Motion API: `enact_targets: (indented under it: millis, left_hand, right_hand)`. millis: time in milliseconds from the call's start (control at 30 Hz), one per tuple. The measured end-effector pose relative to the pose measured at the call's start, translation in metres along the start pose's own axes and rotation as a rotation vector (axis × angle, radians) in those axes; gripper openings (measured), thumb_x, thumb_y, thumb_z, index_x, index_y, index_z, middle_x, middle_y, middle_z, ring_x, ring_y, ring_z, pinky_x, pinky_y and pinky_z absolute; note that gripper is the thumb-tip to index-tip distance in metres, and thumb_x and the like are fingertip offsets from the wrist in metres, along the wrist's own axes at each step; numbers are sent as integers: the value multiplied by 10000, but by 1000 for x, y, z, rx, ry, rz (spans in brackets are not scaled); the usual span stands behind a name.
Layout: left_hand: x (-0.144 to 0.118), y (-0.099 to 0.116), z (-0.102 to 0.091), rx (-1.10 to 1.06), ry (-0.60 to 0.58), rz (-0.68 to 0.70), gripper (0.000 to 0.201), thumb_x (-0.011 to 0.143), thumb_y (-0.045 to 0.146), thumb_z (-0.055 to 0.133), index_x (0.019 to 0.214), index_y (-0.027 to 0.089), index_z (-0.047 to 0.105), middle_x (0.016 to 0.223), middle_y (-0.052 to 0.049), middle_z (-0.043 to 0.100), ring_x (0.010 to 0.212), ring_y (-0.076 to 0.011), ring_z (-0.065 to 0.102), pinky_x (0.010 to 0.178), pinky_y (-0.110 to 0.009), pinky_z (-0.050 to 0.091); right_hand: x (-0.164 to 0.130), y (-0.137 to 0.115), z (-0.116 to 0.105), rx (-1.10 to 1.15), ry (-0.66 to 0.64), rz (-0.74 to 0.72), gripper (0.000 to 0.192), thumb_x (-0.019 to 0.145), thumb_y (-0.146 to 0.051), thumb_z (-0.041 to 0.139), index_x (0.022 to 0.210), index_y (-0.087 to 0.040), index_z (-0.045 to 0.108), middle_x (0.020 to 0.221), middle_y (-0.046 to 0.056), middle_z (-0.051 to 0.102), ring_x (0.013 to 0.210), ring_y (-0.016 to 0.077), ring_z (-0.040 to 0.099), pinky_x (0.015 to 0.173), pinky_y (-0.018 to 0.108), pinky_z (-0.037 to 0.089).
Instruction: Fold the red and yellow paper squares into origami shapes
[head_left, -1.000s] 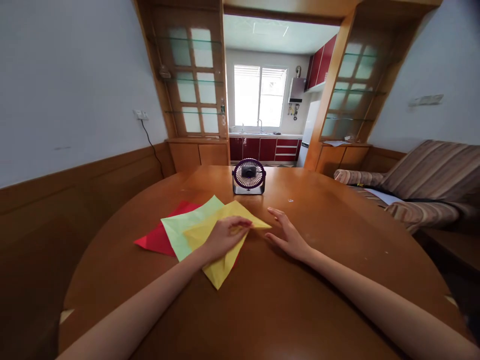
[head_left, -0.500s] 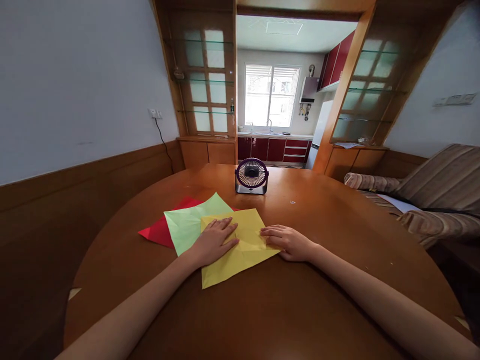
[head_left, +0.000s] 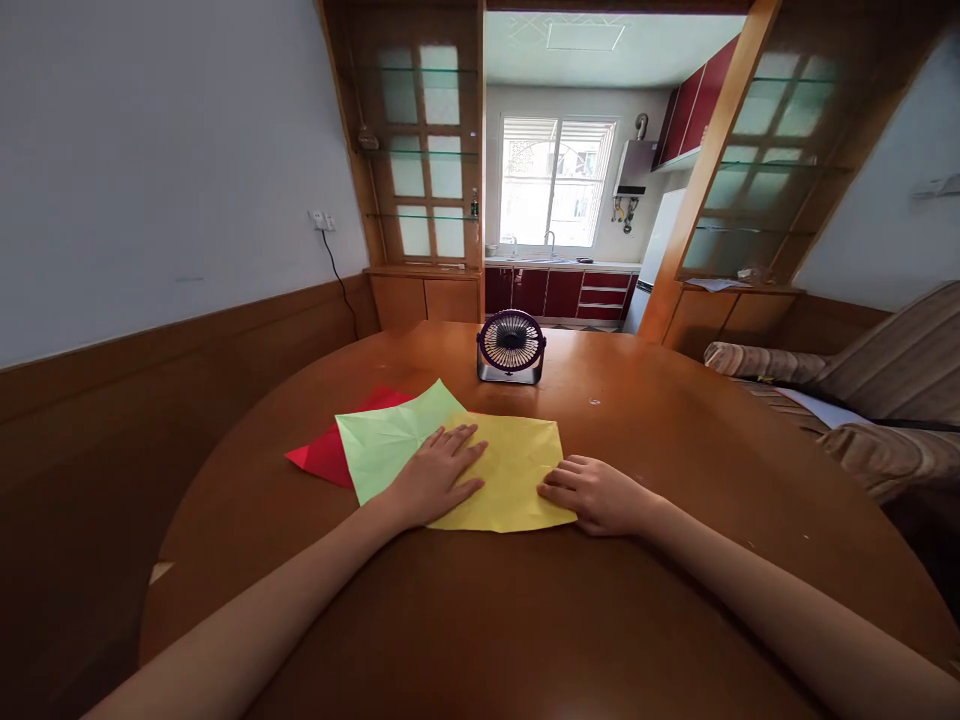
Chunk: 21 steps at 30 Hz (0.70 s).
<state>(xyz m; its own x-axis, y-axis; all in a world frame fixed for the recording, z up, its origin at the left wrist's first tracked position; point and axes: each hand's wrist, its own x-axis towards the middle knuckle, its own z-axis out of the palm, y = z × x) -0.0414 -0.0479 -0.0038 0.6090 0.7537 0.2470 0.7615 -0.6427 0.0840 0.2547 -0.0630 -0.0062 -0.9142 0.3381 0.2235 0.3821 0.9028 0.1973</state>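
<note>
A yellow paper sheet (head_left: 521, 465) lies flat on the round wooden table (head_left: 675, 440). My left hand (head_left: 435, 475) rests palm down on its left side, fingers spread. My right hand (head_left: 596, 493) sits at the sheet's right edge with curled fingers touching the paper. Under the yellow sheet, to the left, lies a light green sheet (head_left: 386, 445), and a red sheet (head_left: 326, 460) pokes out beneath that.
A small dark desk fan (head_left: 511, 347) stands on the table beyond the papers. A striped sofa (head_left: 877, 390) is at the right. A wood-panelled wall runs along the left, and a kitchen opens behind.
The yellow sheet has turned and slid right, now lying squarer to me. My right hand moved onto its right edge; my left hand flattened on it.
</note>
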Motion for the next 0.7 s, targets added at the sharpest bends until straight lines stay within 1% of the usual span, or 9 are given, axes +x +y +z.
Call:
enact_targets:
  millis: [67, 133, 233, 300, 400, 467, 533, 633, 700]
  left_hand:
    - [-2, 4, -5, -69, -58, 106, 489, 951, 502, 434, 1371, 263, 507, 1522, -79, 361, 1397, -257, 343, 1167, -448, 217]
    - [-6, 8, -8, -150, -117, 165, 521, 924, 546, 474, 1391, 314, 478, 1527, -52, 354, 1401, -263, 338, 1163, -449, 232]
    - [-9, 9, -11, -229, -161, 208, 709, 822, 623, 588, 1445, 357, 377, 1554, -44, 286, 1435, -288, 257, 1176, -483, 187]
    - [-10, 9, -10, -249, -181, 236, 826, 756, 645, 648, 1463, 367, 327, 1561, -48, 256, 1443, -296, 227, 1180, -505, 157]
    - [-10, 8, -9, -245, -183, 222, 809, 774, 626, 643, 1465, 340, 335, 1555, -64, 271, 1436, -295, 250, 1178, -512, 168]
    - [-9, 8, -9, -243, -148, 212, 696, 827, 587, 610, 1437, 325, 401, 1537, -63, 320, 1420, -286, 296, 1173, -495, 206]
    - [-8, 8, -10, -257, -107, 232, 587, 863, 542, 590, 1394, 321, 472, 1505, -55, 388, 1390, -271, 361, 1162, -462, 258]
    - [-7, 9, -12, -283, -94, 271, 478, 904, 493, 555, 1345, 310, 535, 1434, -52, 493, 1322, -248, 461, 1133, -425, 319]
    - [-7, 9, -13, -285, -102, 287, 473, 903, 501, 549, 1334, 305, 548, 1405, -55, 526, 1289, -247, 497, 1113, -418, 345]
  right_hand:
    - [1, -5, -2, -34, -30, 25, 353, 814, -123, 428, 1120, -116, 602, 920, 138, 624, 798, 241, 557, 721, 387, 465]
    - [2, -9, -5, -20, -39, 48, 281, 817, -143, 440, 1029, -129, 623, 871, 125, 612, 769, 235, 546, 711, 382, 459]
    - [2, -10, -9, 97, -5, 97, 179, 826, -173, 467, 905, -164, 627, 841, 98, 608, 776, 224, 550, 750, 383, 468]
    - [1, -9, -11, 215, 50, 135, 148, 851, -198, 487, 895, -177, 628, 964, 109, 627, 909, 235, 572, 843, 399, 472]
    - [-3, -3, -12, 385, 70, 177, 237, 884, -266, 539, 1087, -172, 616, 1296, 141, 545, 1225, 269, 487, 1010, 435, 421]
    - [-6, 2, -11, 474, 31, 206, 404, 886, -300, 566, 1269, -173, 540, 1402, 151, 473, 1308, 269, 437, 1055, 442, 396]
    - [-10, 7, -10, 534, 8, 232, 498, 887, -303, 574, 1363, -196, 476, 1419, 144, 470, 1302, 261, 458, 1061, 446, 398]
    - [-17, 13, -8, 579, 23, 248, 496, 888, -265, 567, 1375, -222, 480, 1399, 123, 507, 1280, 255, 491, 1061, 453, 404]
    - [-21, 15, -7, 597, 38, 255, 489, 886, -229, 559, 1371, -226, 491, 1395, 114, 518, 1281, 247, 495, 1064, 452, 407]
